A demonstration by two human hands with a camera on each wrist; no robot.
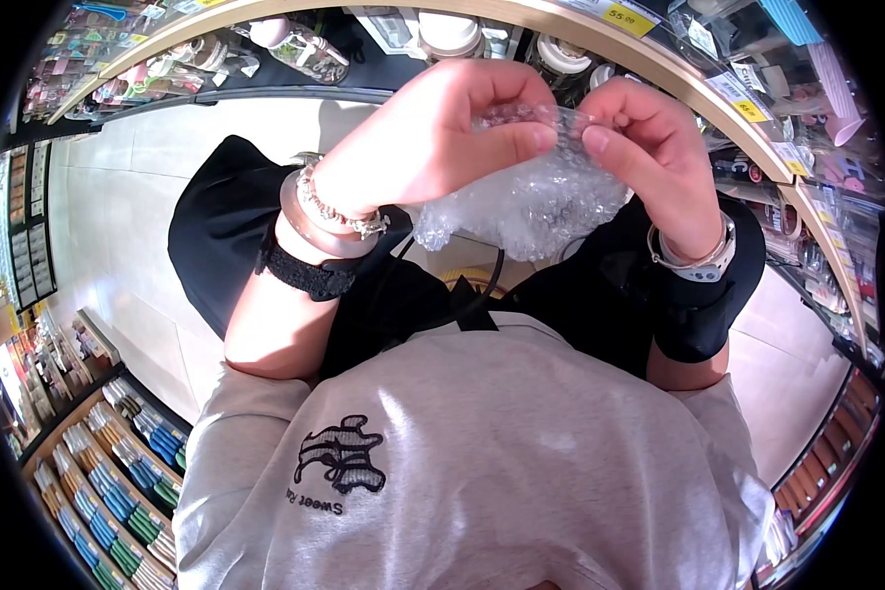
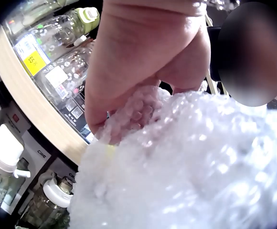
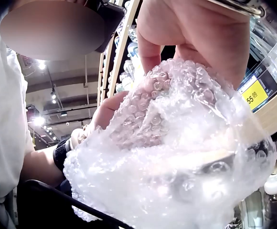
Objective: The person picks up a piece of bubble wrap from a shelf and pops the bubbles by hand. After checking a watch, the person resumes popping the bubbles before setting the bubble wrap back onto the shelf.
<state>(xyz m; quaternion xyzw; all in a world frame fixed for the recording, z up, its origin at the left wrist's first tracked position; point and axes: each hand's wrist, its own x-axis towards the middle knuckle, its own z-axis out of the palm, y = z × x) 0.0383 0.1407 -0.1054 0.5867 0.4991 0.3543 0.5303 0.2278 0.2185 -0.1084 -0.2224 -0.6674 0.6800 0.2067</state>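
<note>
Clear bubble wrap (image 1: pixel 536 202) hangs in a crumpled bundle between the two hands in the head view. The left hand (image 1: pixel 442 133) pinches its upper edge between thumb and curled fingers. At the wrap's upper right, the right hand (image 1: pixel 654 152) pinches the edge the same way, the thumbs a short gap apart. Both wrist views show the bubble wrap (image 2: pixel 186 162) (image 3: pixel 153 143) bulging below the fingers of the left hand (image 2: pixel 148 52) and the right hand (image 3: pixel 196 33). Whether anything lies inside the wrap, I cannot tell.
A curved shelf edge (image 1: pixel 698 74) with yellow price tags runs beyond the hands, with bottles (image 1: pixel 310 54) under it. Racks of packaged goods (image 1: pixel 118 452) stand at the lower left, and another shelf (image 1: pixel 836 442) at the lower right. Pale floor tiles (image 1: pixel 118 216) show at the left.
</note>
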